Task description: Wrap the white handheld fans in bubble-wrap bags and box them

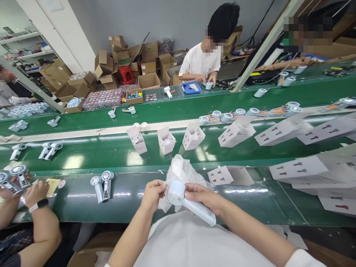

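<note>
A small white handheld fan (185, 202) is held in front of my chest, its round head pointing left. My right hand (204, 197) is wrapped round the fan just behind the head. Fingers of my left hand (153, 193) pinch the rim of the fan's head together with a crumpled clear plastic bag (180, 171) that rises behind the fan. A flat white carton blank (220, 175) lies on the green bench just beyond my right hand. Two more fans (102, 183) lie side by side on the bench to my left.
Open white cartons (166, 140) stand in a row on the green conveyor belt (111, 148), flat carton stacks (311, 168) at right. A co-worker's hands (35, 193) hold fans at the lower left. Another person (204, 61) works across the belts, brown boxes (122, 55) behind.
</note>
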The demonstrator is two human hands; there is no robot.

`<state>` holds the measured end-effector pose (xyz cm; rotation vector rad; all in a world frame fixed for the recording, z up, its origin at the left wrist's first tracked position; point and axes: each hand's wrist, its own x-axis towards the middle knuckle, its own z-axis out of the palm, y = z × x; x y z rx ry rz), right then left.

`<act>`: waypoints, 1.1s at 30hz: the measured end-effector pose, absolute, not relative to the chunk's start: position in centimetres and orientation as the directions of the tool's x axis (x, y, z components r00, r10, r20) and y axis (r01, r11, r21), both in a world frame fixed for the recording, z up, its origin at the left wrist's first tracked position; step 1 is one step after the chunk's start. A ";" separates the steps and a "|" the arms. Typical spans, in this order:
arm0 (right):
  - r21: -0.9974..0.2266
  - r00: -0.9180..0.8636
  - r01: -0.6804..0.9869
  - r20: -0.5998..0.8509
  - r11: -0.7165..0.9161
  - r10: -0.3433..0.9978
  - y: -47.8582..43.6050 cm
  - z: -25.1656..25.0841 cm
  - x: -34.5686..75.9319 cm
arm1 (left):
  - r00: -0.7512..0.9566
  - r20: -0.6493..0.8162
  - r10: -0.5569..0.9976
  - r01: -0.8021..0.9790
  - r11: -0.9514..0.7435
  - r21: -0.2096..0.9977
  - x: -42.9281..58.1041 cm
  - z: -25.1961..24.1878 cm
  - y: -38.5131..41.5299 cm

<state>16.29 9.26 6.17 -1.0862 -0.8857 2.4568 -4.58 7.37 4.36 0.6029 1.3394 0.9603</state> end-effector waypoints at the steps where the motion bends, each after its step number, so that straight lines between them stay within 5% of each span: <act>1: -0.675 -0.647 -0.026 -0.551 -0.738 0.527 9.0 6.0 16.4 | -0.113 -0.503 0.857 -0.229 0.470 0.852 -4.4 4.4 7.2; 4: -0.742 -0.591 -0.061 -0.512 -0.667 0.623 8.3 5.6 16.6 | -0.170 -0.221 0.960 0.064 0.235 0.970 -3.5 5.3 6.3; 6: -0.761 -0.554 -0.095 -0.496 -0.642 0.669 7.9 5.5 16.8 | -0.040 0.089 0.995 0.364 -0.068 0.929 -3.1 6.0 5.6; 9: -0.755 -0.517 -0.094 -0.520 -0.648 0.680 7.3 5.9 17.3 | 0.194 0.486 0.852 0.593 -0.496 0.634 -3.2 6.4 4.2; 13: -0.724 -0.473 -0.134 -0.554 -0.677 0.686 6.4 6.8 17.1 | 0.330 0.652 0.682 0.685 -0.649 0.332 -2.6 5.9 2.6; 18: -0.618 -0.393 -0.297 -0.616 -0.728 0.683 5.7 6.5 15.3 | 0.499 0.608 0.618 0.627 -0.742 0.239 0.1 5.8 2.4; 21: -0.463 -0.392 -0.352 -0.716 -0.813 0.578 5.9 6.0 15.4 | 0.406 0.495 0.768 0.595 -0.633 0.495 0.2 6.5 2.9; 23: -0.505 -0.360 -0.313 -0.721 -0.805 0.592 5.9 5.9 16.2 | 0.282 0.326 0.902 0.509 -0.429 0.747 -0.3 7.1 3.1; 27: -0.855 -0.238 0.211 -0.516 -0.474 0.823 4.9 6.5 18.7 | 0.141 -0.089 0.986 0.260 0.050 0.964 -0.8 8.7 3.2; 30: -0.804 -0.286 0.585 -0.324 -0.104 0.902 3.5 7.6 20.4 | 0.198 -0.181 0.963 0.173 0.147 0.974 -0.5 9.2 2.9; 33: -0.789 -0.371 0.614 -0.315 -0.024 0.874 2.6 9.2 22.0 | 0.350 -0.203 0.914 0.178 0.148 0.973 -0.1 9.1 2.4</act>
